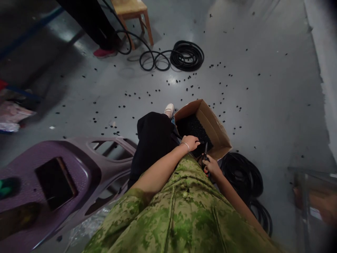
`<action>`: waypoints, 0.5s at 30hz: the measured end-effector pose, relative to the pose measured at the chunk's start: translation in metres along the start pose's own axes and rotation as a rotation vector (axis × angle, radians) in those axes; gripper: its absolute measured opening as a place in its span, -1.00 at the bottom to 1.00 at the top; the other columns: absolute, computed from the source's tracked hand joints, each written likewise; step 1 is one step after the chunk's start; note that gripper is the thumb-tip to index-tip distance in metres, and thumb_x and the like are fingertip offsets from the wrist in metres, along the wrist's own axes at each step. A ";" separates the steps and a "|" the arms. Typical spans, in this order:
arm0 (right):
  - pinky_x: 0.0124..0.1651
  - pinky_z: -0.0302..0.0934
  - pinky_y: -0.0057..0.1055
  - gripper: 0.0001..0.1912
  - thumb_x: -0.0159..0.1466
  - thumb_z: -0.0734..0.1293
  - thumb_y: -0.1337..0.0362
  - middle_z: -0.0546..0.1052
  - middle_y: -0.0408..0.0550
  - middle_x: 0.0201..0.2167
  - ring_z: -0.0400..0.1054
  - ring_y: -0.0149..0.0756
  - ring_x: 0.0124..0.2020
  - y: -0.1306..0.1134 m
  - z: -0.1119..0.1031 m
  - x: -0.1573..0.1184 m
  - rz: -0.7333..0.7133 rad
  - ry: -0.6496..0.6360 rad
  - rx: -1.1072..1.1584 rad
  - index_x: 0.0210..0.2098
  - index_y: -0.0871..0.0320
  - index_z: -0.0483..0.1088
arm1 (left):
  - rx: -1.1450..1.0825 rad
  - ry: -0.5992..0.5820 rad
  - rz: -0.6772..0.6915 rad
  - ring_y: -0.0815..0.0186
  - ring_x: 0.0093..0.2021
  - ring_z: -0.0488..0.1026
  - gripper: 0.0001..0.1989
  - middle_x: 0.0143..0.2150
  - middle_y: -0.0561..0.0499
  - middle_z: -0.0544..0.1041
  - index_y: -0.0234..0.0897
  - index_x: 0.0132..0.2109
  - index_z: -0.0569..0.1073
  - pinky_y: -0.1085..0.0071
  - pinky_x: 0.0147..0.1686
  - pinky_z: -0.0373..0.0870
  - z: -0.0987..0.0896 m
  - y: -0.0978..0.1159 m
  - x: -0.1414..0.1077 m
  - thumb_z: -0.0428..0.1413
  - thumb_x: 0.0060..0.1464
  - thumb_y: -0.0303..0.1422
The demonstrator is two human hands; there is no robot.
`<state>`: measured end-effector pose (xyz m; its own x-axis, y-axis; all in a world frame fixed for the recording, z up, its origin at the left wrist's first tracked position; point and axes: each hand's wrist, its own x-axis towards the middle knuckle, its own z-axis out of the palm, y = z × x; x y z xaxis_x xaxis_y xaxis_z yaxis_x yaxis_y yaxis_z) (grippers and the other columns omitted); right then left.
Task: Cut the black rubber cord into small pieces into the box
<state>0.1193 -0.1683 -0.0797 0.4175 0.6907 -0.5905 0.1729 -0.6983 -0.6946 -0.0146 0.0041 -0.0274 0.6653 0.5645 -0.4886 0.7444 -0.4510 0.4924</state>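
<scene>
My left hand (190, 142) is closed around a thin black tube (201, 142), whose end pokes out past the fingers. Close beside it, my right hand (212, 166) grips scissors (205, 154) with dark blades pointing up and away from me; a bit of orange shows at the handles. Both hands are above the near edge of an open cardboard box (217, 128). A heap of small black pieces (193, 128) lies inside the box. The blades and the tube end are near each other, and whether they touch I cannot tell.
Small black pieces are scattered over the grey floor (163, 102). Coiled black tubing (187, 56) lies ahead, and another coil (242, 175) lies right of the box. To the left stands a purple plastic chair (84, 168) with a phone-like dark slab (56, 182). Another person's leg (92, 24) is near a wooden stool (130, 7).
</scene>
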 end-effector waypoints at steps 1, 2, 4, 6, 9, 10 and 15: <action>-0.26 0.23 -0.41 -0.58 -0.06 0.28 0.20 0.54 -0.13 -0.39 0.40 -0.23 -0.30 0.000 0.001 -0.001 0.008 0.003 0.027 -0.20 0.09 0.52 | 0.004 -0.002 0.002 0.14 0.07 0.50 -0.64 0.02 -0.02 0.63 -0.10 0.05 0.58 0.27 0.03 0.36 0.000 0.000 0.000 -0.02 0.29 -0.17; -0.28 0.23 -0.42 -0.61 -0.08 0.28 0.20 0.53 -0.14 -0.41 0.39 -0.24 -0.33 0.000 0.002 -0.002 0.010 0.005 0.054 -0.24 0.10 0.51 | 0.007 -0.004 0.004 0.14 0.07 0.50 -0.64 0.02 -0.02 0.62 -0.10 0.05 0.58 0.26 0.03 0.35 0.000 0.000 0.000 -0.03 0.29 -0.17; -0.28 0.22 -0.44 -0.66 -0.11 0.29 0.20 0.51 -0.14 -0.43 0.37 -0.26 -0.35 -0.001 0.004 -0.004 0.001 0.000 0.111 -0.33 0.12 0.48 | 0.012 -0.006 0.006 0.14 0.07 0.50 -0.65 0.03 -0.02 0.62 -0.10 0.04 0.58 0.26 0.03 0.35 0.001 0.000 0.000 -0.02 0.29 -0.17; -0.29 0.22 -0.44 -0.68 -0.11 0.30 0.19 0.50 -0.14 -0.45 0.37 -0.27 -0.37 -0.002 0.005 -0.007 0.006 -0.004 0.163 -0.35 0.13 0.48 | 0.011 -0.012 0.007 0.14 0.08 0.50 -0.65 0.03 -0.01 0.62 -0.09 0.03 0.59 0.26 0.04 0.34 0.001 0.000 0.000 -0.02 0.28 -0.18; -0.32 0.22 -0.45 -0.62 -0.08 0.31 0.17 0.51 -0.13 -0.45 0.39 -0.27 -0.39 -0.005 0.006 -0.010 0.038 0.020 0.194 -0.27 0.15 0.51 | 0.006 -0.021 0.006 0.13 0.07 0.50 -0.66 0.03 -0.02 0.62 -0.09 0.02 0.59 0.23 0.05 0.34 0.002 0.000 0.001 -0.01 0.28 -0.18; -0.33 0.21 -0.45 -0.59 -0.08 0.31 0.17 0.52 -0.13 -0.44 0.39 -0.27 -0.38 -0.006 0.006 -0.011 0.045 0.032 0.194 -0.24 0.15 0.52 | 0.006 -0.024 0.005 0.12 0.07 0.51 -0.66 0.02 -0.03 0.63 -0.10 0.02 0.59 0.22 0.05 0.34 0.002 0.000 0.001 -0.02 0.28 -0.18; -0.33 0.20 -0.48 -0.44 -0.09 0.30 0.20 0.54 -0.16 -0.39 0.39 -0.32 -0.39 -0.012 0.009 -0.012 0.060 0.068 0.178 -0.09 0.14 0.55 | 0.016 -0.036 0.011 0.11 0.08 0.50 -0.65 0.03 -0.04 0.62 -0.11 0.02 0.59 0.21 0.06 0.34 0.000 0.001 -0.001 -0.02 0.28 -0.18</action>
<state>0.1044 -0.1664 -0.0675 0.4830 0.6305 -0.6076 -0.0119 -0.6891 -0.7245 -0.0139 0.0029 -0.0266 0.6751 0.5343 -0.5087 0.7374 -0.4683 0.4868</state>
